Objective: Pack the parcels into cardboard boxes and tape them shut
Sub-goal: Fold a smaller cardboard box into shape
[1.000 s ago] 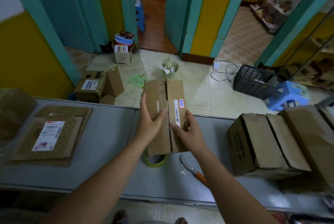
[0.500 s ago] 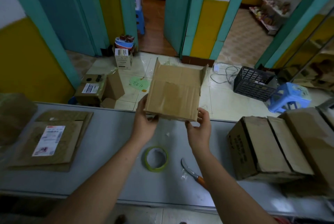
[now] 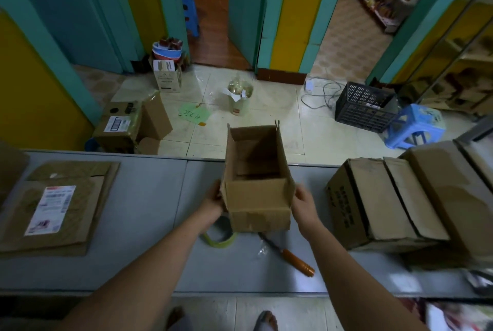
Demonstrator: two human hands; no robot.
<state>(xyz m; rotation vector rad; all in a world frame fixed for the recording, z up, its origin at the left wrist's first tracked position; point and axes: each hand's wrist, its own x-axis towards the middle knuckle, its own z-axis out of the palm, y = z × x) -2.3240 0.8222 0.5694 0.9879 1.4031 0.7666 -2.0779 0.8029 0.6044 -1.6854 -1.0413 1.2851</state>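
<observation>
Open box (image 3: 257, 205) upright, mouth up, over middle of grey tabletop (image 3: 149, 197). Left hand (image 3: 213, 201) at box's lower left corner, grip curled on wall, fingers hidden behind it. Right hand (image 3: 304, 204) against right wall, blurred; cannot tell if grip clasps or only touches. Tape roll (image 3: 220, 238) partly hidden by box's near edge. Knife (image 3: 290, 257), orange handle, just right of roll. Flat cardboard (image 3: 58, 210) with label at left; closed boxes (image 3: 386, 202) at right

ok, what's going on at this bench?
A person holds an open cardboard box over the grey table, its inside empty as far as visible. Left hand grips its left side; right hand is at its right side, blurred. A tape roll and an orange-handled knife lie on the table below, untouched.
</observation>
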